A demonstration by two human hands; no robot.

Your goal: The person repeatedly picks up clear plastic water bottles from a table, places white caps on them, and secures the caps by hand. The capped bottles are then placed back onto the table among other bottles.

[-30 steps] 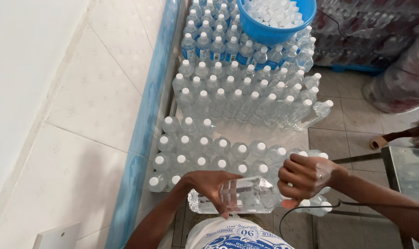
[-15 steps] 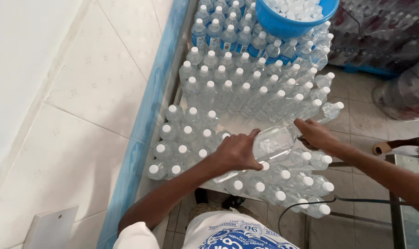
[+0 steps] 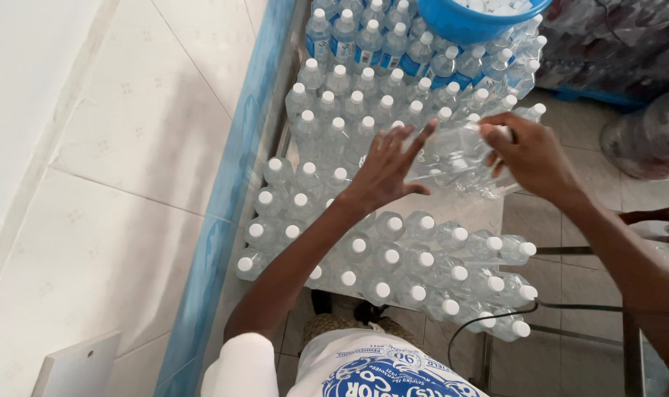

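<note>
White short-sleeved shirt — blue printed design on the front — bare forearms, bare hands (image 3: 452, 162).
</note>
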